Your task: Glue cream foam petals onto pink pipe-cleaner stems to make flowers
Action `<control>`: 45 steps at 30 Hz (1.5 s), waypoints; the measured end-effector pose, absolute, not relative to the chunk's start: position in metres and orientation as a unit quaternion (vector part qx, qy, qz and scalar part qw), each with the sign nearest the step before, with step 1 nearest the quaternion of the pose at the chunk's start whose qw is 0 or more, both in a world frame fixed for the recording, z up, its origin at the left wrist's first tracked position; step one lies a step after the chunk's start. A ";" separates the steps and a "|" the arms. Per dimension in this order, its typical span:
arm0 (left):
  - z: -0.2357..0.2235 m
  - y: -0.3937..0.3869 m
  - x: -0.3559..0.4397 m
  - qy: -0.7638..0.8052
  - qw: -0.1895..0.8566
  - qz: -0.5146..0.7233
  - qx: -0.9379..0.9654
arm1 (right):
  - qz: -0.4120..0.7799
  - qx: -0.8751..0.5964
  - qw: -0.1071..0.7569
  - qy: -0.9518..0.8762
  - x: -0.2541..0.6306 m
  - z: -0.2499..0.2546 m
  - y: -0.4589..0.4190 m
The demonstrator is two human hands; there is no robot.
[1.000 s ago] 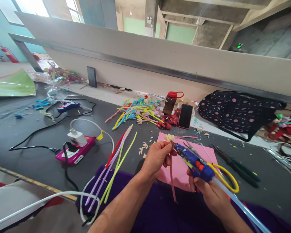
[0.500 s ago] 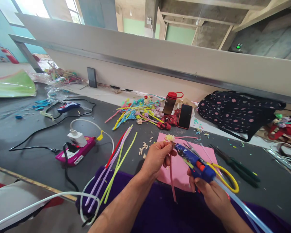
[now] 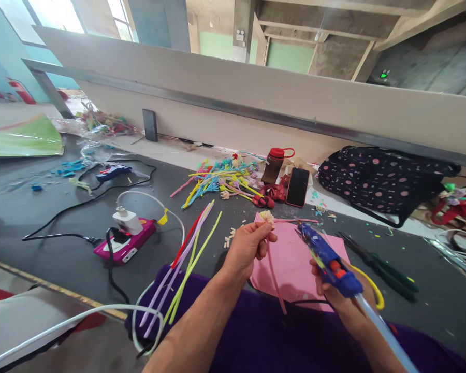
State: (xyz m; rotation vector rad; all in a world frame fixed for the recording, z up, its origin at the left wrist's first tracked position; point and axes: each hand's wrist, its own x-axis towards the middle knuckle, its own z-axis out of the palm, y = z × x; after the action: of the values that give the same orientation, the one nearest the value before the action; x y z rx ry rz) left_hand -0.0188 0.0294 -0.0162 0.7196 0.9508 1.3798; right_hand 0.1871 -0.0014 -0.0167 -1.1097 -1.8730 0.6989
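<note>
Pinched in my left hand (image 3: 249, 244) is a pipe-cleaner flower with a pale cream head (image 3: 266, 216) above the fingers and a pink stem (image 3: 275, 280) hanging below. My right hand (image 3: 339, 292) is wrapped round a blue hot glue gun (image 3: 328, 259), a long clear glue stick running out of its back. The gun's nozzle points up and left, apart from the flower. Beneath both hands lies a pink sheet (image 3: 291, 264), with another pink pipe cleaner (image 3: 295, 221) along its far edge.
Dark green-handled scissors (image 3: 388, 272) lie to the right. Loose pipe cleaners (image 3: 178, 274) and a magenta power strip (image 3: 126, 243) are on the left. Farther back are a heap of colourful pipe-cleaner flowers (image 3: 221, 178), a bottle (image 3: 274, 166), a phone (image 3: 297, 187) and a patterned bag (image 3: 384, 181).
The glue gun has pulled away from the flower, down and to the right, with my right hand. My left hand has shifted slightly, still holding the flower, whose head now shows more fully.
</note>
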 end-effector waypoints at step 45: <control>-0.006 0.018 -0.017 0.359 0.711 0.490 0.355 | 0.158 -0.288 0.363 -0.872 0.148 0.017 0.044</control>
State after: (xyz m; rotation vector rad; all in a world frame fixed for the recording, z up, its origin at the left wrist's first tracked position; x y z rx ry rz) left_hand -0.0165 0.0180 -0.0061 0.7881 0.7959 1.0869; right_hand 0.1476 0.0442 0.0166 -0.7424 -2.2454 0.4066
